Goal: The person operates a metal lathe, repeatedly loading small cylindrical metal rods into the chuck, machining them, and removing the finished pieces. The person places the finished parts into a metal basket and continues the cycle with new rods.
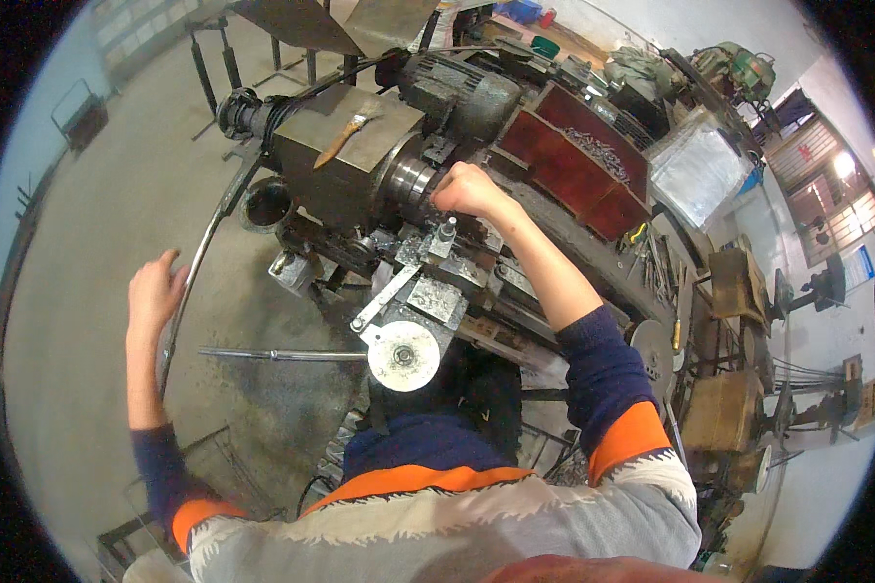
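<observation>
Sweater (408,530) — right hand (469,190) at spindle (411,182) — brush (336,145), red tray (564,182) nearby.

Two bare hands (157,294) (469,190), one spindle (409,182), one wooden-handled brush (338,142), one headstock (326,175), one white disc (422,370).

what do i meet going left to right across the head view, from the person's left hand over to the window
left hand → wooden-handled brush → right hand → red box → silvery sheet → window
</observation>
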